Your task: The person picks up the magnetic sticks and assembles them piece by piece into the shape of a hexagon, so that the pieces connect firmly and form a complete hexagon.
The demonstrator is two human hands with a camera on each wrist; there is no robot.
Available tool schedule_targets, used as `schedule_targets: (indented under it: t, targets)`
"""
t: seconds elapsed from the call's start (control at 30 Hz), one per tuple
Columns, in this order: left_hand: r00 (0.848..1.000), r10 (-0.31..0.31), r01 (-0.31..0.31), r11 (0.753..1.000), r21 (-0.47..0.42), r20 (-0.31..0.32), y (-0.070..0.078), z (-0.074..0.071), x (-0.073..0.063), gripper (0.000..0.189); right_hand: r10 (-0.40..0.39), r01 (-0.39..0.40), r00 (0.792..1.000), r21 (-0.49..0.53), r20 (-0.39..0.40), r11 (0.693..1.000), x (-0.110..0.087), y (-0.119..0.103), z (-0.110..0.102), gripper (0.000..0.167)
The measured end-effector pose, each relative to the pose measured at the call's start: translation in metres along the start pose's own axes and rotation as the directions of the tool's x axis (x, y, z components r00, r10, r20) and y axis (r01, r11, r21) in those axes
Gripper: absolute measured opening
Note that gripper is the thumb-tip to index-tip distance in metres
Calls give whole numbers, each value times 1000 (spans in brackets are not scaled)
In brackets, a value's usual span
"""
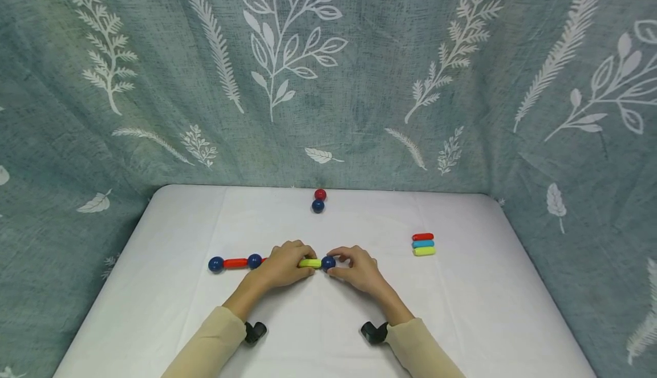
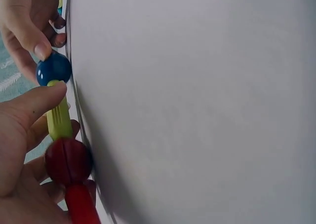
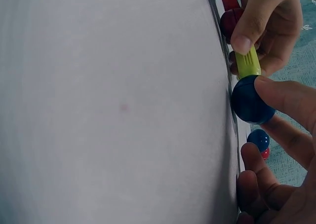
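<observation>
A straight chain of balls and rods lies across the white table. My left hand [image 1: 286, 264] grips its yellow-green rod [image 2: 59, 118], the thumb lying along the rod. Joined to that rod is a dark red ball [image 2: 68, 162], hidden from the head view by the hand, and then a red rod [image 2: 82, 204]. Further left come a blue ball [image 1: 254, 261], another red rod [image 1: 235, 263] and an end blue ball [image 1: 216, 264]. At the chain's right end, thumb and finger of my right hand [image 1: 359, 269] pinch a blue ball [image 3: 251, 99], which meets the yellow-green rod's tip.
Toward the back edge of the table [image 1: 256, 212], a loose red ball [image 1: 320, 194] sits against a blue ball [image 1: 317, 206]. On the right, a red rod [image 1: 423, 236], a light blue rod [image 1: 423, 244] and a yellow-green rod [image 1: 424, 251] lie stacked in a row. A patterned curtain [image 1: 359, 110] hangs behind.
</observation>
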State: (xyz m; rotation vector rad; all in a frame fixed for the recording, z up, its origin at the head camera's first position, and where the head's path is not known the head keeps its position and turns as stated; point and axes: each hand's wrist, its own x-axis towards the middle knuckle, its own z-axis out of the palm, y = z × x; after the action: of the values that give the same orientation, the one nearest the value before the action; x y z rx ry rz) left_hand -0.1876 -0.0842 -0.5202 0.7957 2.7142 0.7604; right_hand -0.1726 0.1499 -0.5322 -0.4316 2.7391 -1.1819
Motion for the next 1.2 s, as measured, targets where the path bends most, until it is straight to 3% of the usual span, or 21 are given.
schedule_targets:
  t: [0.3,0.63,0.87,1.2]
  targets:
    - [1000,-12,12,1000,16,19,8,3,8,24,-12,12,1000,-18,-1,1000,1,1,3,34]
    - [999,-27,27,1000,11,22,8,3,9,24,11,-11,1000,-4,-12,1000,0,0,-1,37]
    - [999,-35,34,999,12,23,8,4,8,24,25,-24,999,39,-46,999,-9,5,-14,35]
    - [999,-36,36,999,-4,20,8,3,7,24,113,-101,986,102,-125,990,-30,23,-45,32]
